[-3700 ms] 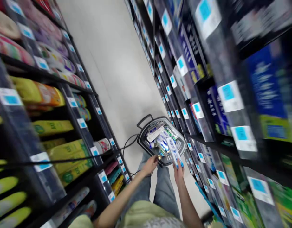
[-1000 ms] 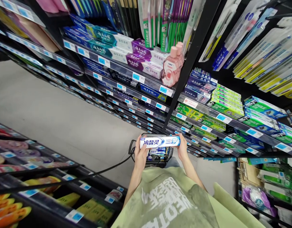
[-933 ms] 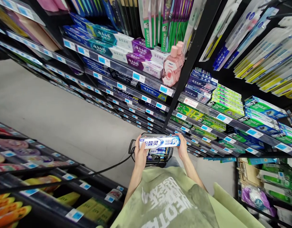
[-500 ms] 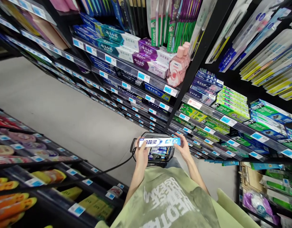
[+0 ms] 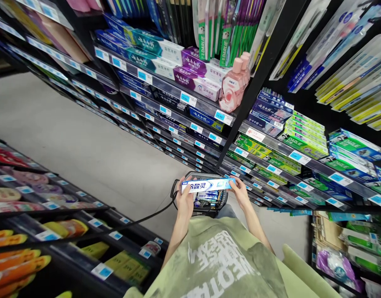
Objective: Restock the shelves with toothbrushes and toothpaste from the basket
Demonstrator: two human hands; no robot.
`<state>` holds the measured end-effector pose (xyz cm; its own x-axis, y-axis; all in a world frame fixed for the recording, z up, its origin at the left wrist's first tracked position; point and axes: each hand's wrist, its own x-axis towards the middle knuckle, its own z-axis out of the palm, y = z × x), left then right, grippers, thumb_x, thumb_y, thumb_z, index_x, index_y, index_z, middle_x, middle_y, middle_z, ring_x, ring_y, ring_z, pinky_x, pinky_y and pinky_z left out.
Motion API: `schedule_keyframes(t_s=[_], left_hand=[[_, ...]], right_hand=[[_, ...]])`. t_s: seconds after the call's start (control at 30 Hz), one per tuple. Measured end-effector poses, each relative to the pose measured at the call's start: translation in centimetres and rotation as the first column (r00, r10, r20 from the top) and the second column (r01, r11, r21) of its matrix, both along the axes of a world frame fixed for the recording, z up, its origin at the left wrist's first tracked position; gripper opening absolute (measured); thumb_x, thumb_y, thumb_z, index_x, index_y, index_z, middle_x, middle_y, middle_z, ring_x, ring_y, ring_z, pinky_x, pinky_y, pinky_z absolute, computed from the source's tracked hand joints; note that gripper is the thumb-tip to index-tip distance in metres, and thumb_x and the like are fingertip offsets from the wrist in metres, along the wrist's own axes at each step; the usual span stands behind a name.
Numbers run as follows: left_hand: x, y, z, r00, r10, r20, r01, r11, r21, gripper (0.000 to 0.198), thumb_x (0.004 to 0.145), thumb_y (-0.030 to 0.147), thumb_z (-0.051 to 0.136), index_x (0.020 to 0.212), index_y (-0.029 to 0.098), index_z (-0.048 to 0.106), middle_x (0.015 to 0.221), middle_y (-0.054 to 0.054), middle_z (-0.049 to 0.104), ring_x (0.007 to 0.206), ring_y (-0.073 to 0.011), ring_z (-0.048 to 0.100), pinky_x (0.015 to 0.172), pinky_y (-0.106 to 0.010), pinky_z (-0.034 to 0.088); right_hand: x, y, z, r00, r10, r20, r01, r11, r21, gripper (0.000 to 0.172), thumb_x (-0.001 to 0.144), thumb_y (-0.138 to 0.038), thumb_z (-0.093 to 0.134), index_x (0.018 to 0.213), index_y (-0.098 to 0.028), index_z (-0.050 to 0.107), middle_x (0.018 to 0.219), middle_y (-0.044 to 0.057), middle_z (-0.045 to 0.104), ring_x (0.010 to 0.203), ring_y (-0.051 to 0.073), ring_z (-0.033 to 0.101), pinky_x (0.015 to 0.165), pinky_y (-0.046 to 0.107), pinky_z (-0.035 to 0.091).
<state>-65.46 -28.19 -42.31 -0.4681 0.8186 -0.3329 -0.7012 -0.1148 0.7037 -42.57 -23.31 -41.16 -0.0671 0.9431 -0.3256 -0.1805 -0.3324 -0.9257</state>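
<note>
A long white and blue toothpaste box [image 5: 205,185] with large Chinese lettering is held level in front of my body, its printed face turned up. My left hand [image 5: 184,200] grips its left end, thumb on the front. At the other end, my right hand [image 5: 240,192] pinches the blue corner between thumb and fingers. Beneath the box is a dark basket [image 5: 221,207] with several packaged items [image 5: 207,199] inside, partly hidden by the box.
Shelves ahead hold toothpaste boxes [image 5: 196,82], pink mouthwash bottles [image 5: 233,85] and hanging toothbrush packs [image 5: 354,78]. Green Darlie boxes [image 5: 305,138] stand to the right. A lower shelf unit [image 5: 69,256] with orange and yellow packs lines the left. Grey floor [image 5: 69,124] runs between them.
The toothpaste box has tilted slightly, its right end a little higher. Both hands keep their hold, and the camera view has shifted only slightly.
</note>
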Motion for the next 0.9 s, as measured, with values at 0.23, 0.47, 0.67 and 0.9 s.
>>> schedule_keyframes(t_s=[0.23, 0.47, 0.67, 0.9], left_hand=[[-0.3, -0.3, 0.2, 0.999, -0.034, -0.011, 0.034, 0.999, 0.018, 0.053, 0.079, 0.038, 0.085, 0.128, 0.03, 0.065, 0.14, -0.01, 0.068, 0.123, -0.0313, 0.069, 0.111, -0.051, 0.048], [-1.1, -0.6, 0.2, 0.999, -0.016, 0.037, 0.014, 0.999, 0.044, 0.05, 0.082, 0.037, 0.08, 0.13, 0.03, 0.067, 0.136, -0.008, 0.071, 0.125, -0.0294, 0.067, 0.104, -0.044, 0.053], [-1.0, -0.7, 0.2, 0.999, -0.014, 0.047, 0.009, 0.995, 0.1, 0.04, 0.084, 0.036, 0.078, 0.123, 0.028, 0.07, 0.135, -0.009, 0.071, 0.134, -0.0326, 0.061, 0.116, -0.056, 0.044], [-1.3, -0.6, 0.5, 0.997, 0.023, 0.073, -0.028, 0.997, 0.065, 0.045, 0.081, 0.039, 0.081, 0.122, 0.027, 0.07, 0.132, -0.01, 0.072, 0.135, -0.0356, 0.061, 0.117, -0.06, 0.042]], right_hand=[[0.6, -0.1, 0.0, 0.998, 0.059, 0.022, -0.06, 0.997, 0.052, 0.065, 0.076, -0.051, 0.086, 0.133, -0.025, 0.067, 0.112, 0.008, 0.076, 0.097, 0.026, 0.071, 0.083, 0.038, 0.061], [1.4, -0.7, 0.1, 0.968, 0.193, 0.161, -0.225, 0.951, 0.212, 0.081, 0.059, -0.031, 0.097, 0.134, -0.029, 0.066, 0.137, 0.01, 0.068, 0.122, 0.031, 0.065, 0.094, 0.039, 0.058], [0.4, -1.2, -0.2, 0.938, 0.055, 0.341, -0.195, 0.898, 0.393, 0.046, 0.072, -0.022, 0.082, 0.117, -0.026, 0.072, 0.129, 0.01, 0.071, 0.127, 0.031, 0.063, 0.104, 0.045, 0.053], [-0.4, -1.0, 0.0, 0.936, 0.006, 0.353, -0.196, 0.84, 0.506, 0.044, 0.074, -0.012, 0.07, 0.115, -0.027, 0.071, 0.127, 0.008, 0.071, 0.126, 0.03, 0.064, 0.105, 0.046, 0.053]])
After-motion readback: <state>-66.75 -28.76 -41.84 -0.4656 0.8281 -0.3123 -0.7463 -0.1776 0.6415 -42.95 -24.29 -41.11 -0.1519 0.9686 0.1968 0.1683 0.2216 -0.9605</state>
